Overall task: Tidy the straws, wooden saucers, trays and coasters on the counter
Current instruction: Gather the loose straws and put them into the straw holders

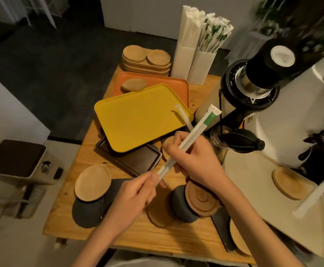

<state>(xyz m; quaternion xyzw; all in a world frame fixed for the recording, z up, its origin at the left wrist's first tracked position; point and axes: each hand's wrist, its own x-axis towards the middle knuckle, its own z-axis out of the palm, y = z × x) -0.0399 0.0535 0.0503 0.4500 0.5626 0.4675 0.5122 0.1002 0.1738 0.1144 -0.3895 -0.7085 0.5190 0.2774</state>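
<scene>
Above the wooden counter [76, 214], my right hand [194, 160] grips a paper-wrapped straw with a green band [197, 130] and a plain white wrapped straw [183, 117] that crosses behind it. My left hand [136, 195] pinches the lower end of the green-banded straw. A yellow tray [136, 120] lies tilted over an orange tray [157, 81] and a dark tray [142, 160]. A wooden saucer [92, 183] rests on a grey coaster [86, 212]. Wooden rings and a grey coaster [180, 205] lie under my hands.
Stacked wooden saucers [145, 60] and two white straw holders [193, 62] stand at the back. A coffee grinder [253, 83] rises at the right. A beige tray [253, 187] at the right carries a wooden saucer [290, 183] and a wrapped straw [313, 195]. A bin [16, 160] stands left.
</scene>
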